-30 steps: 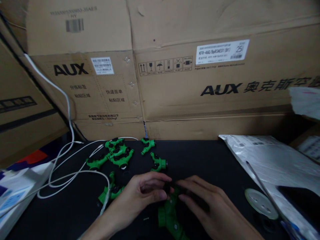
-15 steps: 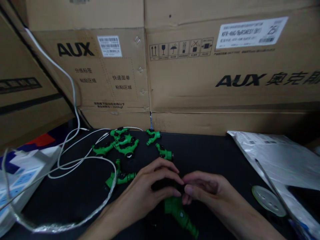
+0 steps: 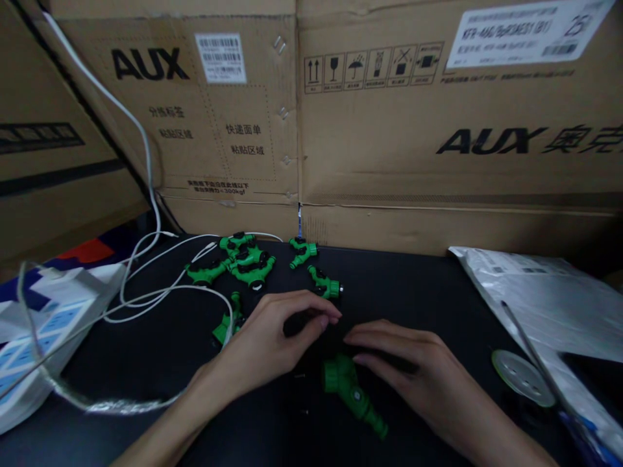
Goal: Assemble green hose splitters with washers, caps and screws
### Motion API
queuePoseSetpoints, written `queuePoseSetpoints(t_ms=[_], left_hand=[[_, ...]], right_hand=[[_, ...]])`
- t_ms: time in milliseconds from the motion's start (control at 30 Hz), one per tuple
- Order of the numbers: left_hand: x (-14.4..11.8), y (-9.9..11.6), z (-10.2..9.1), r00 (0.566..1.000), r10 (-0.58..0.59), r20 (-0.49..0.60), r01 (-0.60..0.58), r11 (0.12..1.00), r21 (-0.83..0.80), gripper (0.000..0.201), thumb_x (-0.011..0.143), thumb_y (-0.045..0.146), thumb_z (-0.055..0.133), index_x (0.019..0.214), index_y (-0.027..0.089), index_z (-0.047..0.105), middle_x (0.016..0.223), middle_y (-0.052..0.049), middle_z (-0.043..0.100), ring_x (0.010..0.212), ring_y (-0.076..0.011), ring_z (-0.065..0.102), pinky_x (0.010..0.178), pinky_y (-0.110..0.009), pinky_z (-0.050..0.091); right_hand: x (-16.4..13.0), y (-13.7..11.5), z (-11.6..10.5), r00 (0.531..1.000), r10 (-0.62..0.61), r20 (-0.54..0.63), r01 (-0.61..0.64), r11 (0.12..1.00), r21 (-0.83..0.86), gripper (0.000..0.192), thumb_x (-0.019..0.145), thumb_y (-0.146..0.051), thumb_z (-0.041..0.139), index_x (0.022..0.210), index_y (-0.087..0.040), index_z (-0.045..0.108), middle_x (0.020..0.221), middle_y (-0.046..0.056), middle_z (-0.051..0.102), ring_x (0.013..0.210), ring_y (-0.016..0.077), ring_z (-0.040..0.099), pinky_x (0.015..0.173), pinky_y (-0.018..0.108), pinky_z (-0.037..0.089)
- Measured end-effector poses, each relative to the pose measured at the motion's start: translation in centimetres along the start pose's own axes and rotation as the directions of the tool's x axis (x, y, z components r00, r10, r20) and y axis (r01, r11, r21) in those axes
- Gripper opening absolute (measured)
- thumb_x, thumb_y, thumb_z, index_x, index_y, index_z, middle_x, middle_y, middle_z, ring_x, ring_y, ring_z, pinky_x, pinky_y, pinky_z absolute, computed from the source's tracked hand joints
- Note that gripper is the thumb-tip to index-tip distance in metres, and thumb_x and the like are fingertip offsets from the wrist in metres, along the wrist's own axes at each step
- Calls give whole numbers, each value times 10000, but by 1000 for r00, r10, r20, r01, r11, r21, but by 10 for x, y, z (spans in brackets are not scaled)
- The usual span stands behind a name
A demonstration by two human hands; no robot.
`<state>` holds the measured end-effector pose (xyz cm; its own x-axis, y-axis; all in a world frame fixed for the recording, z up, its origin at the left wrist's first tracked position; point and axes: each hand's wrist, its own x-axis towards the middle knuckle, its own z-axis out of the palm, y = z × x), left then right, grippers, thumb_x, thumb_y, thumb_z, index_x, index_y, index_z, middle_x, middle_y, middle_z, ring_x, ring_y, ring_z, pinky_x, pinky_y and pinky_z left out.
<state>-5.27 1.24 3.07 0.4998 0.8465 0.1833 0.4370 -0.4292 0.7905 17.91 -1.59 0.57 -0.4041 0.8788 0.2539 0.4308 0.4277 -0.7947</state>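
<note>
My left hand (image 3: 272, 340) lies palm down on the black table (image 3: 399, 292), fingers curled over something small and dark that I cannot make out. My right hand (image 3: 413, 370) rests beside it, fingertips pointing left and almost meeting the left hand's. A green plastic hose connector (image 3: 351, 392) lies on the table just below both hands, touching neither clearly. Another green connector (image 3: 228, 321) peeks out left of my left hand. Further back sit a cluster of green connectors (image 3: 241, 264) and two single ones (image 3: 302, 251) (image 3: 325, 284).
White cables (image 3: 146, 292) loop over the table's left side, by a white and blue box (image 3: 39, 324). Large AUX cardboard boxes (image 3: 389, 117) wall off the back. At the right lie a grey plastic bag (image 3: 540, 298) and a pale round disc (image 3: 522, 377).
The view has tilted down and nearer. My hands have parted a little and lowered flat onto the table; the green connector now lies free below them.
</note>
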Motion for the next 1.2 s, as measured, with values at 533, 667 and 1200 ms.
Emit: queuePoseSetpoints(t_ms=[533,667,1200], left_hand=[[-11,-12,-18,890,-234,391,188,970,152,235,886,427,735,1095,321,742,1023,55,714,999,-148,628,869,-226,441],[-18,-17,-30,852,-355,386,290,932,216,228,859,361,764,1080,309,742,975,56,712,924,-138,650,814,-216,467],[-20,-19,-14,932,-213,292,164,969,182,128,980,172,575,983,258,669,1005,61,681,1036,-117,632,900,-186,433]], right_hand=[[-2,17,7,967,-228,114,244,957,-154,315,948,-55,554,1117,-232,752,1029,42,765,929,158,720,810,249,605],[-6,31,12,973,-212,90,224,964,-144,254,965,-127,561,1101,-246,740,1060,41,741,951,156,706,813,254,607],[-11,4,-17,980,-199,-19,179,916,-360,369,920,-182,675,1270,-296,684,1242,24,718,1073,167,718,930,265,608]])
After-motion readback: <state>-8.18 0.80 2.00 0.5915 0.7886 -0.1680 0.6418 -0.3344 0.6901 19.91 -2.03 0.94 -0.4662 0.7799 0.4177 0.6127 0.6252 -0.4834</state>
